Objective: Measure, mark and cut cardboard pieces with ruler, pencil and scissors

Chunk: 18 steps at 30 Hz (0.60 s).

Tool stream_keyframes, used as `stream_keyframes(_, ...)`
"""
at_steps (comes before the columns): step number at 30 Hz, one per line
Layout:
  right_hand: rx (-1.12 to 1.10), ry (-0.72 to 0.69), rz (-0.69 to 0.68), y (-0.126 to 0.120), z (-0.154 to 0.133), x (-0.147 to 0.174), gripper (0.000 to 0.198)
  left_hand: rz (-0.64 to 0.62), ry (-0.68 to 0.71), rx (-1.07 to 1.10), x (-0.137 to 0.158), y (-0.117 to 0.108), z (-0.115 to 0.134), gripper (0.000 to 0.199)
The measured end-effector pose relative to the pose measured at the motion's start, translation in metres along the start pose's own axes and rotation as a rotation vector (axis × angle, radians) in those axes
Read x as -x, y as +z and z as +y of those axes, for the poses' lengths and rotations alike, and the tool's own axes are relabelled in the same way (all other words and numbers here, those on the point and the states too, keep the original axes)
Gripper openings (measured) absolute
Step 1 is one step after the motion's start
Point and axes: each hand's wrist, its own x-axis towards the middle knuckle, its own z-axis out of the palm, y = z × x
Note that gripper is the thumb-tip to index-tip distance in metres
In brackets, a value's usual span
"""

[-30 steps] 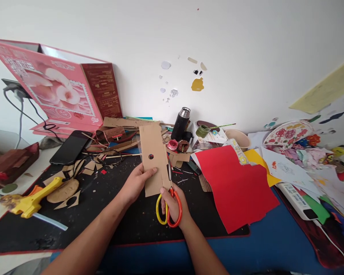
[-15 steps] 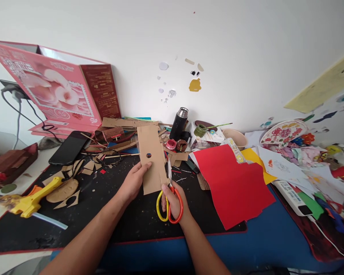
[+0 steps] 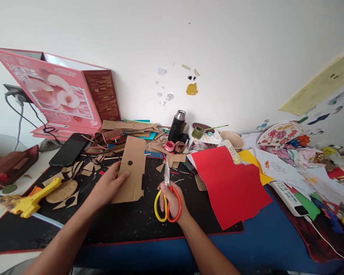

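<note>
I had the left hand [image 3: 111, 179] pinching the cardboard piece [image 3: 131, 177] by its left edge, thumb on top, over the black mat [image 3: 114, 227]. The right hand [image 3: 173, 200] gripped the scissors [image 3: 166, 181] by the handles, blades nearly together, clear of the cardboard piece.

To your far left you see a pink box [image 3: 61, 97], and nearer, a yellow glue gun [image 3: 29, 206]. To your right there lies a red sheet [image 3: 232, 187].
</note>
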Motion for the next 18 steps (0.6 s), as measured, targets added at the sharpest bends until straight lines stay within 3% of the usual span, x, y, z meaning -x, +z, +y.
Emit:
stream_keyframes(5, 0.104, 0.053, -0.038, -0.003, -0.006, 0.007, 0.053, -0.125, -0.08, -0.022, 0.015, 0.003, -0.017, 0.091)
stream_keyframes(8, 0.211, 0.083, -0.061, -0.01, -0.013, 0.014, 0.05, -0.148, -0.059, -0.129, 0.023, 0.007, -0.018, 0.103)
stream_keyframes(12, 0.283, 0.101, -0.064, -0.021, -0.022, 0.021, 0.049, -0.115, 0.014, -0.328, 0.027, 0.01, -0.018, 0.094)
stream_keyframes(18, 0.375, 0.164, -0.085, -0.027, -0.03, 0.025, 0.047, -0.148, -0.014, -0.302, 0.031, 0.006, -0.015, 0.092)
